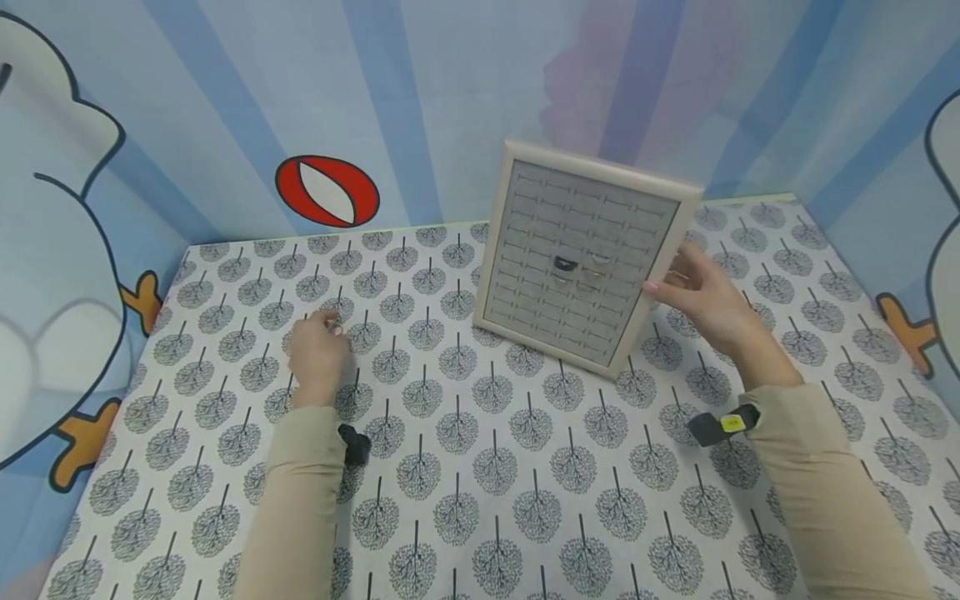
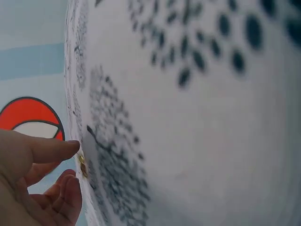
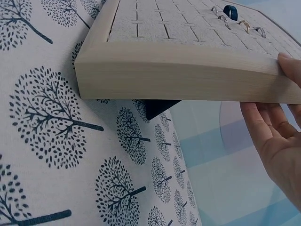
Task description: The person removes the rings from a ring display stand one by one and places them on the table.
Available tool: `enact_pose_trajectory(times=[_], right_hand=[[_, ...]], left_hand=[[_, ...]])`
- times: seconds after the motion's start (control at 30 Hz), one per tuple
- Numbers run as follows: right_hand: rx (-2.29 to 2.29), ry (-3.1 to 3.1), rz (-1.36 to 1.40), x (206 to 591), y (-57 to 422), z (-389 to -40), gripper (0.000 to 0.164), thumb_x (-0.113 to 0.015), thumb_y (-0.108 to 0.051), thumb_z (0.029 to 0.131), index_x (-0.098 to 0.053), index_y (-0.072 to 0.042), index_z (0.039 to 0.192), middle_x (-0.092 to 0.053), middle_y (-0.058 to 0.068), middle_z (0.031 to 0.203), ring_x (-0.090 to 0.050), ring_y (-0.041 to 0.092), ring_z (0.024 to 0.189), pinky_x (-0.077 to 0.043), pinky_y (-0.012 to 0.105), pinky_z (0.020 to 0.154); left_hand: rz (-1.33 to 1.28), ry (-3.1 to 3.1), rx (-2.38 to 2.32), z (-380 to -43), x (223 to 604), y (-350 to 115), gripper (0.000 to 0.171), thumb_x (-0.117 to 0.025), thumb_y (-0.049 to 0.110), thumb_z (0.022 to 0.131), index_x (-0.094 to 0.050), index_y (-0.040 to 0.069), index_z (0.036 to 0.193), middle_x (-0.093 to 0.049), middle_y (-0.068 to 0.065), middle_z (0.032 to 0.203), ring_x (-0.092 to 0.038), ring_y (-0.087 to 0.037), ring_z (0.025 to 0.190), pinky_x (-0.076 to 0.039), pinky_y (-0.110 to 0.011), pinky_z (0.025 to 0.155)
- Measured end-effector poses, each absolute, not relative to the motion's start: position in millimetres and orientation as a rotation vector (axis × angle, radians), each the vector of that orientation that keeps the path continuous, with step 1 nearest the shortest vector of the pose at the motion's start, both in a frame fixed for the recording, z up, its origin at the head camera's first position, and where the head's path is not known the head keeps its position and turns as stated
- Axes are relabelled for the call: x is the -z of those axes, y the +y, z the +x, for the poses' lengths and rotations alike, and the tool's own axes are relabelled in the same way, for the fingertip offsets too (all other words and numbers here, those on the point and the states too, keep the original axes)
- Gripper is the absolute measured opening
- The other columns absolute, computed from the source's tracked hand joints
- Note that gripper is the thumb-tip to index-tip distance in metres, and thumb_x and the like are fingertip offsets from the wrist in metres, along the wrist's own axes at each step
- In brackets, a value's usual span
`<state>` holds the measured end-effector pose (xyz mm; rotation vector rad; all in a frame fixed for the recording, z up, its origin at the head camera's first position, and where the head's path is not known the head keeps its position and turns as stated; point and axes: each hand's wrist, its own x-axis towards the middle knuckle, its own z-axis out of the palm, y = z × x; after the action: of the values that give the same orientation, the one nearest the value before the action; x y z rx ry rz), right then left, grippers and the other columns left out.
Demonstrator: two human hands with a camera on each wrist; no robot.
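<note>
Fingers of the right hand [image 1: 701, 304] grip the side of a pale, wood-toned rectangular frame [image 3: 178, 75], thumb in front and other fingers behind; I see it tilted, to the left of that thumb. Its grey slotted panel [image 1: 540, 217] bears a broad dark ring [image 1: 564, 263] beside narrower silver and gold rings [image 3: 248, 27]. Well apart, the fingers of the left hand [image 1: 318, 354] are bent with tips parted; a small gold piece [image 2: 83, 165], probably a ring, lies just beyond them at the white tree-printed cloth [image 1: 465, 467]. I judge the step in hand to be picking up this piece. Next, I think, the parted fingertips must pinch it cleanly while the right-hand grip steadies the frame.
</note>
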<state>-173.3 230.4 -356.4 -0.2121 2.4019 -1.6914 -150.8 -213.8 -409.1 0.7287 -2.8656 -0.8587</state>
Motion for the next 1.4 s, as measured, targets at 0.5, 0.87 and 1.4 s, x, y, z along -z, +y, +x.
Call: enact_pose_trajectory(times=[0.5,0.87,1.4], right_hand=[[1.676,2.471,-0.205,357.1,230.8,-169.8,0.061,-0.065,-0.023,0.091,-0.036,-0.030,0.145,-0.050,0.000,0.134,-0.049,0.021,0.126,-0.032,0.061,0.110],[1.647,2.502,-0.261,355.5,231.4,-168.5,0.059,-0.064,-0.022,0.092,-0.038,-0.028,0.144,-0.052,-0.015,0.124,-0.050,-0.001,0.110,-0.035,0.062,0.106],[1.683,2.484,-0.301,358.3,232.8,-169.3,0.060,-0.064,-0.018,0.092,-0.037,-0.028,0.145,-0.053,-0.021,0.120,-0.051,-0.004,0.108,-0.034,0.063,0.106]], left_hand=[[0.375,-2.783,0.989,-158.9,372.6,-156.6,0.041,-0.057,0.007,0.090,-0.055,0.005,0.131,-0.054,-0.019,0.130,-0.057,-0.034,0.103,-0.051,-0.042,0.071],[0.055,-2.732,1.123,-156.5,347.9,-99.6,0.037,-0.063,0.015,0.091,-0.058,0.010,0.127,-0.059,-0.012,0.123,-0.057,-0.027,0.108,-0.052,-0.039,0.077],[-0.293,-2.763,1.187,-157.4,342.2,-29.1,0.033,-0.061,0.020,0.093,-0.059,0.014,0.125,-0.062,-0.004,0.123,-0.060,-0.018,0.107,-0.053,-0.029,0.087]])
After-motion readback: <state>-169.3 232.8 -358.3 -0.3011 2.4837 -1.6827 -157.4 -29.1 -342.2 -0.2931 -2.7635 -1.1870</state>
